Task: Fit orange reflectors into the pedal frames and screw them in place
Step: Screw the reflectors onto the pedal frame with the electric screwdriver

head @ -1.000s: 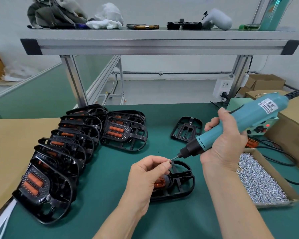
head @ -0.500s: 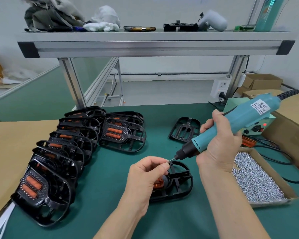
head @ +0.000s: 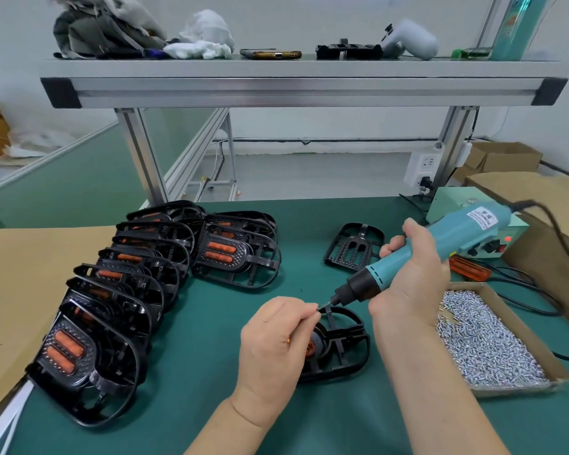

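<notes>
The black plastic pedal frame [head: 342,349] lies front-centre on the green bench mat [head: 211,323], with an orange reflector [head: 312,351] seated inside. A tilted bit could cross-thread or drop the fastener. The left hand [head: 276,343], fingers curled, pinches what seems a small screw [head: 318,308] at the bit. The right hand [head: 411,284] wraps the teal electric screwdriver [head: 440,244].

A pedal frame [head: 345,349] is lying on the table [head: 211,405], a row of filled frames [head: 112,307] overlapping to its left and 1 bare frame [head: 355,247] sitting behind it. A box of screws [head: 513,390] is resting to its right, a loose reflector [head: 468,268] lying just behind that box.
</notes>
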Available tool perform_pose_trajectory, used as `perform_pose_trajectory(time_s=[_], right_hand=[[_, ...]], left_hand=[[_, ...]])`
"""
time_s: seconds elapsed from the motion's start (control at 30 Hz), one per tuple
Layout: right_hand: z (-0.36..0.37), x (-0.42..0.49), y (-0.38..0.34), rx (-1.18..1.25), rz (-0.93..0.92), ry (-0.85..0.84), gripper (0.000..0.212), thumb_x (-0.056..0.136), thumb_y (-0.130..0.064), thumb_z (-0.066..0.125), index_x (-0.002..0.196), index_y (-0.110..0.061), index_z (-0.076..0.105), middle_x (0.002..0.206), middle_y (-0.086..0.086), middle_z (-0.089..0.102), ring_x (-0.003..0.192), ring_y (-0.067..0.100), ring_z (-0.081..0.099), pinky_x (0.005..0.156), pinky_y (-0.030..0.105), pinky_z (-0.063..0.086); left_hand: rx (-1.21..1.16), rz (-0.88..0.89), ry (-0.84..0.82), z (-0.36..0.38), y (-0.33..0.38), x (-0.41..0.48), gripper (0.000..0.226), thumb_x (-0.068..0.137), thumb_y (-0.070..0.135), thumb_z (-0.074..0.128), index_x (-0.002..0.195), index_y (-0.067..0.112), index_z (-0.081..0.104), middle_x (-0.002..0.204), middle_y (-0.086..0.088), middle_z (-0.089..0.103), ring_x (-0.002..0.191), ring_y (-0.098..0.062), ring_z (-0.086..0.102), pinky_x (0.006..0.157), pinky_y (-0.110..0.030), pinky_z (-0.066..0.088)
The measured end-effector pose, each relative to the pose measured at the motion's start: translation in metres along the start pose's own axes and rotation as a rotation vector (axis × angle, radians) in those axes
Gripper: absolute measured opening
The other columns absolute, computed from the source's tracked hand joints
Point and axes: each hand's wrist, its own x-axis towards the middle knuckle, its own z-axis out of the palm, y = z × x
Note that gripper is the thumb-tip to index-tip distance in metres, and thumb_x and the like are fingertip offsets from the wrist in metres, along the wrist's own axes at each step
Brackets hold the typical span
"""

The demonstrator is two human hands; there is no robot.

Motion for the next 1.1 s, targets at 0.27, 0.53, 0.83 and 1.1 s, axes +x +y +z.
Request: perform_pose_trajectory(time_s=[0.27, 0.53, 0.83, 1.1], right_hand=[[0.008, -0.006, 0.002, -0.009, -0.125, -0.271, 0.014, 0.084, -0.014, 0.069, 0.084, -0.018, 0.055, 0.055, -0.004, 0.052, 0.047, 0.011, 0.046, 0.052, 0.023, 0.043], [0.012, -0.005, 0.011, -0.108, -0.205, -0.264, 0.015, 0.082, -0.013, 0.070, 0.080, -0.015, 0.056, 0.051, -0.002, 0.051, 0.044, 0.014, 0.046, 0.050, 0.022, 0.042], [0.007, -0.015, 0.038, -0.329, -0.258, -0.475, 0.013, 0.083, -0.012, 0.071, 0.077, -0.015, 0.059, 0.055, -0.003, 0.053, 0.046, 0.015, 0.047, 0.051, 0.024, 0.043], [0.001, -0.017, 0.046, -0.402, -0.269, -0.519, 0.013, 0.084, -0.010, 0.070, 0.077, -0.009, 0.059, 0.052, -0.004, 0.052, 0.046, 0.011, 0.048, 0.050, 0.020, 0.043]], left_hand=[[-0.032, -0.139, -0.123, -0.002, -0.003, 0.000, 0.013, 0.080, 0.010, 0.073, 0.081, 0.023, 0.070, 0.076, 0.012, 0.066, 0.071, -0.005, 0.063, 0.070, -0.012, 0.046], [0.055, -0.320, -0.316, -0.013, -0.017, -0.004, 0.046, 0.077, 0.040, 0.072, 0.121, 0.027, 0.070, 0.108, 0.020, 0.063, 0.107, -0.003, 0.058, 0.096, -0.023, 0.046], [0.280, -0.415, -0.636, -0.028, -0.055, -0.024, 0.120, 0.055, 0.090, 0.055, 0.155, 0.031, 0.025, 0.154, 0.020, 0.025, 0.142, -0.002, 0.016, 0.118, -0.022, 0.012], [0.270, -0.424, -0.644, -0.027, -0.058, -0.025, 0.121, 0.054, 0.092, 0.054, 0.155, 0.029, 0.028, 0.154, 0.019, 0.026, 0.143, -0.005, 0.017, 0.122, -0.029, 0.017]])
